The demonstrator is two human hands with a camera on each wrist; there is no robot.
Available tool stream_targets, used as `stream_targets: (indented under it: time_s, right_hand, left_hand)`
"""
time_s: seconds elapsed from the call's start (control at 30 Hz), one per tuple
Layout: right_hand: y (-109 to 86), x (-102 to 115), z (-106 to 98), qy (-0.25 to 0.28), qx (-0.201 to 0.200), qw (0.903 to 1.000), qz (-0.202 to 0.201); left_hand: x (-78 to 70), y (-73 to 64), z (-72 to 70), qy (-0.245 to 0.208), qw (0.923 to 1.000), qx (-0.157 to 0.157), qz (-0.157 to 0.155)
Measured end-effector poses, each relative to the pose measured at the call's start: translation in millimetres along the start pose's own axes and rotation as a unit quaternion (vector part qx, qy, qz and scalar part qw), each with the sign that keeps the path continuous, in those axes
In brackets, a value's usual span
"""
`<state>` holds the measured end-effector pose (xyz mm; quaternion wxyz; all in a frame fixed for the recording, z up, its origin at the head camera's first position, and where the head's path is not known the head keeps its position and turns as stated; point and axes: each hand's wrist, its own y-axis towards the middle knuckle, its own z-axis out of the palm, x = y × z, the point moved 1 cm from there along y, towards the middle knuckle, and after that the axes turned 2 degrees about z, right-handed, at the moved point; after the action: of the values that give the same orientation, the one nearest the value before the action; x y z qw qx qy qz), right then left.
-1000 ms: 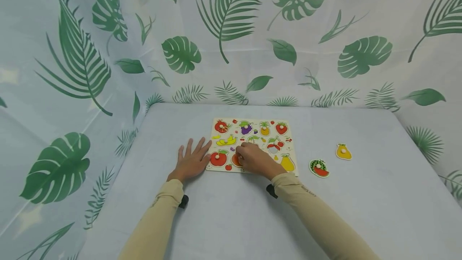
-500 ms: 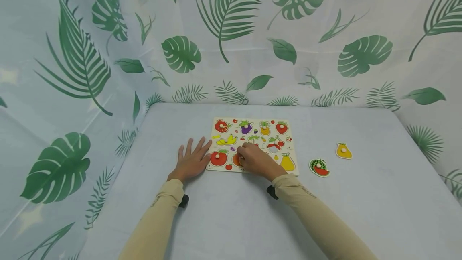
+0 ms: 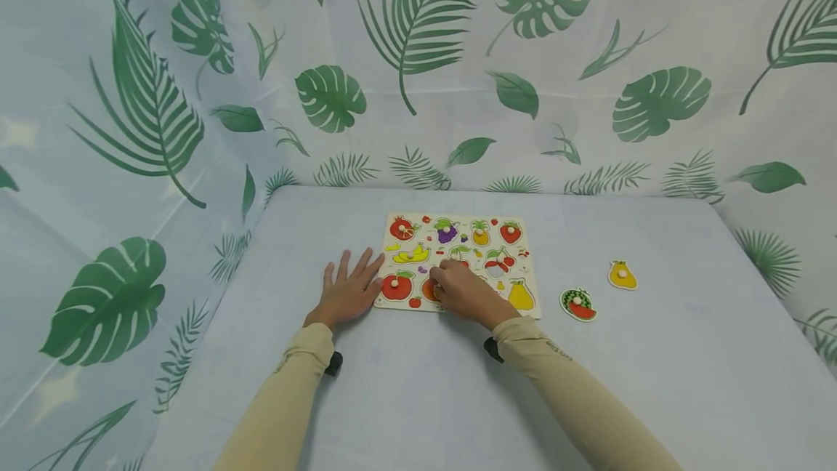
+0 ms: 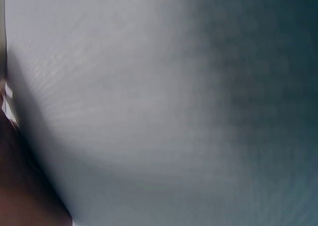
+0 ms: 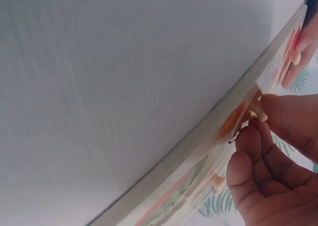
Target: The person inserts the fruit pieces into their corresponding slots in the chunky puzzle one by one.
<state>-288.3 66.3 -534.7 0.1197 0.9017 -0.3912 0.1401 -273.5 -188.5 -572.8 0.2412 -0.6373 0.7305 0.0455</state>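
Note:
A wooden fruit puzzle board (image 3: 374, 264) lies flat on the table. My right hand (image 3: 472, 292) is over its front row and pinches the wooden knob (image 5: 258, 110) of an orange round puzzle piece (image 3: 429, 290) between thumb and fingers. In the right wrist view this orange piece (image 5: 231, 121) sits at the board's surface; whether it is fully seated I cannot tell. My left hand (image 3: 345, 292) is spread flat on the table, its fingertips at the board's left edge beside the apple piece (image 3: 397, 286). The left wrist view shows mostly blurred tabletop.
To the right of the board lie a watermelon piece (image 3: 578, 305) and a yellow pear-shaped piece (image 3: 623, 275), each with a knob. Several fruit pieces, such as the bananas (image 3: 412, 254) and grapes (image 3: 447, 231), sit in the board. A leaf-print curtain (image 3: 458, 122) surrounds the table.

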Motion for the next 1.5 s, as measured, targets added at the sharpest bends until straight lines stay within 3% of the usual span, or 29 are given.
stream_targets:
  time_s: [0.27,0.6,1.03,1.5]
  right_hand:
    - [-7.6,-6,-7,-0.008,0.009,0.9999,0.010]
    - [-28.6,-20,-25,-0.001,-0.017,0.9993,0.032]
    - [-71.5,-67,-53,0.022,-0.051,0.9915,0.118]
    - [-121.7,-109,-69,0.022,-0.056,0.9744,0.217]
  left_hand:
    - [-0.4,2.0,1.3,0.003,1.0000,-0.001,0.003]
    - [2.5,1.3,3.7,0.004,1.0000,-0.003,-0.002]
    - [1.9,3.1,3.4,-0.002,1.0000,0.001,0.002]
    - [-0.3,-0.4,1.5,0.005,0.9999,-0.006,0.007]
